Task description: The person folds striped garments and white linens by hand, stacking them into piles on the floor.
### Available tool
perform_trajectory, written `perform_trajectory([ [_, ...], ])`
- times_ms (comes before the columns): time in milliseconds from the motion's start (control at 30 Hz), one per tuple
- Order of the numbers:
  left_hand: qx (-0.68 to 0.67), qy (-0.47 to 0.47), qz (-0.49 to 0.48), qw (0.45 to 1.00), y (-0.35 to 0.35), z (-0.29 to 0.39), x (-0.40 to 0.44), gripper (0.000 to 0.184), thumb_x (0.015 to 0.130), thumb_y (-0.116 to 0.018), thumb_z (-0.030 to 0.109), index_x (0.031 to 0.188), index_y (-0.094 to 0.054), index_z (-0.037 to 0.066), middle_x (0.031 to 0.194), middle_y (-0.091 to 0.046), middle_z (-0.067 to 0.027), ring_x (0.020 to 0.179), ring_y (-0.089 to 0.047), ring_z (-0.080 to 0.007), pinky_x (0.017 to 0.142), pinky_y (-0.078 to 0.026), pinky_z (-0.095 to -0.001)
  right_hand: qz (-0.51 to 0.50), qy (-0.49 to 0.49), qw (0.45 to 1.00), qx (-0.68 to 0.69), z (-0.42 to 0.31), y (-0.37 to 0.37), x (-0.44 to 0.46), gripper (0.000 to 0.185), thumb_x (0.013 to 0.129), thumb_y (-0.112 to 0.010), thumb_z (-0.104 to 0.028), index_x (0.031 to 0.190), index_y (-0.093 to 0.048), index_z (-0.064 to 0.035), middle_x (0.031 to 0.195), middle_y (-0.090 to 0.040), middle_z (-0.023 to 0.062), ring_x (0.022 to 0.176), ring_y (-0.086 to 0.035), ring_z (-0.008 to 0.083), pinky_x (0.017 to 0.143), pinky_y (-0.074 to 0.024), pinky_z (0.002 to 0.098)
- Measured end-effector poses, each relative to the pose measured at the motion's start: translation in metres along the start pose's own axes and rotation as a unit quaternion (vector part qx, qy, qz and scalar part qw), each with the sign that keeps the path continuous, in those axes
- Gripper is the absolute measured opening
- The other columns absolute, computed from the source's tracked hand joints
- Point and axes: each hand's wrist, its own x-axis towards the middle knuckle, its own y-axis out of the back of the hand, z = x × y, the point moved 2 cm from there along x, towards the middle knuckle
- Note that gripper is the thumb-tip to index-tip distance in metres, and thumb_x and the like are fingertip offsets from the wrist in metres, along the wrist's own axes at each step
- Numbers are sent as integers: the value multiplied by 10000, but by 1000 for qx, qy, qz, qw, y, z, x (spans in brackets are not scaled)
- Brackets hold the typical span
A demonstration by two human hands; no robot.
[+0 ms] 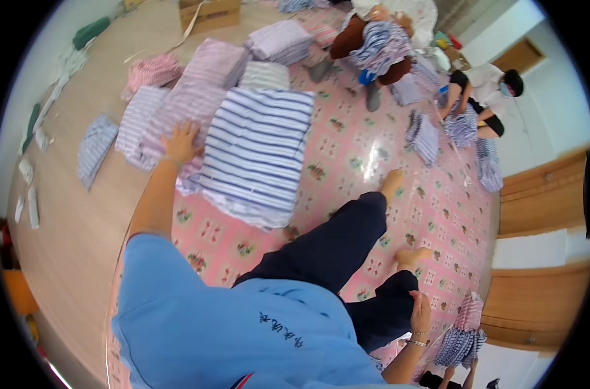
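My left hand (183, 141) lies with fingers spread on the edge of a pale pink striped folded cloth pile (181, 107), holding nothing. Just right of it is a large folded stack with bold navy and white stripes (259, 139), with paler striped layers showing under its near edge. My right hand (420, 311) rests at my bent right knee in dark trousers (395, 305). Its fingers look extended over the knee, partly seen from the side, with no object visible in them.
More folded striped piles (279, 42) and a red-striped bundle (153, 72) lie ahead. A small grey-blue folded cloth (97, 148) sits on the bare floor at left. A cardboard box (209, 16) stands beyond. Other people handle striped cloths, one person (486, 94) at right. Wooden doors (535, 298) line the right wall.
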Motion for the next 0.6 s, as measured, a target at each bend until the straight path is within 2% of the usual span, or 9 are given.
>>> perform_trajectory([
  [133,-140,10,40,989,-2,-20,-4,489,754,-620,355,1205,-514,200,1277,-464,-95,1194,-397,-317,927,-301,-587,36,44,998,-18,-3,12,-1,387,956,-323,-265,926,-591,13,931,-592,134,872,-551,265,831,-404,324],
  [200,-221,32,237,945,26,-15,-8,368,760,-622,240,1110,-573,138,1167,-539,-111,1107,-467,-318,916,-365,-472,51,42,997,-28,15,14,0,375,952,-333,-257,924,-592,13,936,-593,140,866,-551,274,831,-405,330],
  [233,-223,22,237,945,45,-5,-11,368,760,-622,240,1110,-573,138,1167,-539,-111,1107,-467,-318,916,-365,-472,41,34,998,-41,27,13,2,363,943,-352,-258,932,-594,13,955,-593,151,878,-551,287,832,-405,340],
  [300,-278,-88,345,892,101,37,-28,314,768,-614,157,1074,-576,97,1144,-545,-118,1090,-475,-305,905,-376,-426,32,22,998,-52,54,5,2,353,934,-370,-258,939,-597,13,974,-592,162,889,-551,301,833,-405,349],
  [367,-291,-144,403,855,144,87,-52,259,760,-610,93,1016,-584,65,1087,-563,-112,1062,-488,-290,908,-369,-405,-15,-61,985,-163,85,-8,2,357,908,-409,-338,1016,-605,-61,1044,-584,145,1003,-512,310,858,-401,425],
  [500,-476,-303,315,763,149,202,-108,214,772,-604,56,986,-591,58,1017,-581,-102,1012,-512,-264,915,-366,-376,43,-143,945,-291,107,-43,-21,425,845,-465,-459,1135,-562,-164,1213,-499,120,1144,-420,349,911,-365,512],
  [533,-542,-325,255,732,134,240,-124,206,769,-613,77,972,-589,58,997,-584,-108,998,-515,-273,898,-370,-378,14,-213,938,-274,96,-39,-20,461,820,-476,-500,1173,-531,-207,1265,-453,107,1186,-369,366,927,-341,544],
  [567,-526,-367,156,751,118,275,-141,202,765,-620,103,958,-587,54,991,-583,-114,989,-515,-287,883,-374,-379,-14,-287,924,-251,83,-37,-19,507,795,-487,-541,1210,-501,-250,1316,-408,94,1228,-318,383,942,-316,575],
  [600,-529,-426,91,728,103,307,-160,194,772,-615,140,949,-593,63,989,-584,-112,1007,-507,-283,896,-357,-406,-23,-308,915,-258,74,-35,-19,542,787,-486,-555,1234,-482,-248,1320,-408,99,1225,-341,369,945,-326,556],
])
